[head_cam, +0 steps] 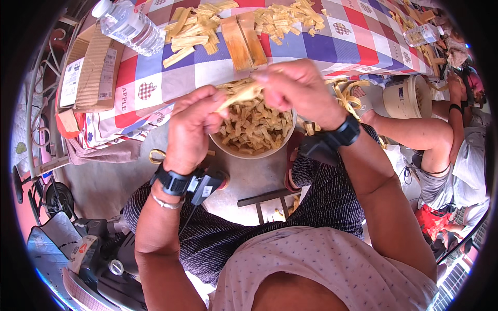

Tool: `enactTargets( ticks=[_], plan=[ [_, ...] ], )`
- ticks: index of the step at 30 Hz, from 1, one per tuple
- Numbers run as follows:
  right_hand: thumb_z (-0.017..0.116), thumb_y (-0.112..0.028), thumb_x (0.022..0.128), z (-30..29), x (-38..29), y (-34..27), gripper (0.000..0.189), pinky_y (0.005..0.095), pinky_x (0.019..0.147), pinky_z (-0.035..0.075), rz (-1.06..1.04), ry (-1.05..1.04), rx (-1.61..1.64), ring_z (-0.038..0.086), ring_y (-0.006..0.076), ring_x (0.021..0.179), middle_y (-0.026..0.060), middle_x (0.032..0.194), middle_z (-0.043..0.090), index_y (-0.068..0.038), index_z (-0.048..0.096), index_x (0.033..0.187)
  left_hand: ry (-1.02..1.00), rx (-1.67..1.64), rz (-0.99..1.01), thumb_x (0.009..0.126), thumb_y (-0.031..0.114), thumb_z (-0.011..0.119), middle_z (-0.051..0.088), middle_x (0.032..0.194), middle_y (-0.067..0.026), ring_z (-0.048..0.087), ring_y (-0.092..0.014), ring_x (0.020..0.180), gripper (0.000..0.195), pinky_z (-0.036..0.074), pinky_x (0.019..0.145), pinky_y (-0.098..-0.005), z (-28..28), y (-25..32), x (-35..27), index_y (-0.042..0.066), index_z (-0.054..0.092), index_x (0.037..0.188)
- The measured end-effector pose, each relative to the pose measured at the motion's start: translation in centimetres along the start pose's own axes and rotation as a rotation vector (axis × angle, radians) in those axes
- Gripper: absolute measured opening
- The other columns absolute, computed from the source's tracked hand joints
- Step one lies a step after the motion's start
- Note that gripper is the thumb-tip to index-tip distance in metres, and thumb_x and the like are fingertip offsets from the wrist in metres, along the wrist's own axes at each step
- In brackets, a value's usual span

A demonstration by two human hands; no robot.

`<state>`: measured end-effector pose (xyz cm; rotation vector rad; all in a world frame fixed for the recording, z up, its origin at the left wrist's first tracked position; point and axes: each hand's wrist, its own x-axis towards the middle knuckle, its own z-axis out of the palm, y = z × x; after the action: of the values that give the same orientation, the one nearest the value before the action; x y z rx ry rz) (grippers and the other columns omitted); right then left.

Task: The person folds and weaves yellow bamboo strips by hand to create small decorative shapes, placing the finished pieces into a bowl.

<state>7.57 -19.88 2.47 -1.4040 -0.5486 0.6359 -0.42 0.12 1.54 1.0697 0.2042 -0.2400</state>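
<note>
A pale yellow, fibrous strip (243, 93) is stretched between my two hands, above a bucket. My left hand (192, 116) pinches its lower end between thumb and fingers. Blurred by motion, my right hand (297, 91) grips the other end. Below them the round white bucket (255, 157) holds many short cut pieces (256, 130) of the same yellow material. My hands hide part of its far rim. At the table's near edge, beyond the bucket, lie two narrow wooden pieces (243, 41) side by side.
On the checked tablecloth (163, 76) are longer strips (190, 35), a pile of short pieces (290, 17), a water bottle (132, 29) and a cardboard box (91, 74). Another person (439, 144) sits at right near a second bucket (406, 97). A scooter (113, 260) stands at lower left.
</note>
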Motion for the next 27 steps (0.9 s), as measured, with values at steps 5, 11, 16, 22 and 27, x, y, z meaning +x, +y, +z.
enactTargets(
  ticks=[5,11,16,22,27],
  plan=[
    [0.052,-0.014,0.095,-0.1,0.4,0.2,0.027,0.0212,0.045,0.034,-0.043,-0.012,-0.071,0.043,0.0044,0.048,-0.0019,0.053,0.048,-0.001,0.058,0.072,0.016,-0.079,-0.043,0.086,0.016,0.055,0.041,0.057,0.0039,0.026,-0.003,0.046,0.018,0.018,0.044,-0.0204,-0.8,0.2,-0.2,0.003,0.05,0.074],
    [0.067,-0.002,0.083,0.1,0.6,1.7,0.025,0.0188,0.059,0.048,-0.148,-0.143,0.003,0.059,0.006,0.067,0.0024,0.09,0.058,-0.004,0.052,0.104,-0.101,-0.212,-0.225,0.087,0.017,0.054,0.039,0.057,0.004,0.03,-0.005,0.047,0.02,0.024,0.045,-0.0211,-1.5,-0.8,0.7,0.003,0.05,0.073],
    [0.065,-0.012,0.087,-0.6,0.7,1.3,0.017,0.0192,0.051,0.046,0.067,-0.115,-0.051,0.056,0.0064,0.06,0.0025,0.073,0.061,-0.002,0.055,0.098,0.008,0.465,0.068,0.096,0.021,0.047,0.061,0.074,-0.0045,0.056,-0.011,0.07,0.027,0.043,0.064,-0.0229,0.9,0.0,0.4,-0.002,0.06,0.093],
    [0.065,-0.016,0.087,0.2,1.2,1.6,0.016,0.0189,0.045,0.043,0.208,0.029,-0.082,0.056,0.0052,0.057,0.003,0.069,0.062,0.0,0.062,0.09,0.001,0.236,-0.039,0.095,0.018,0.05,0.056,0.076,-0.0022,0.049,-0.009,0.063,0.021,0.04,0.061,-0.0216,0.5,-0.9,0.9,-0.001,0.059,0.091],
    [0.061,-0.012,0.09,0.4,1.0,1.8,0.011,0.017,0.049,0.042,0.144,-0.029,-0.132,0.056,0.0032,0.059,0.0004,0.069,0.061,-0.002,0.062,0.095,0.043,0.181,0.061,0.094,0.017,0.051,0.054,0.074,-0.0004,0.044,-0.007,0.06,0.018,0.036,0.056,-0.0191,0.4,-1.3,1.2,0.001,0.058,0.088]
  ],
)
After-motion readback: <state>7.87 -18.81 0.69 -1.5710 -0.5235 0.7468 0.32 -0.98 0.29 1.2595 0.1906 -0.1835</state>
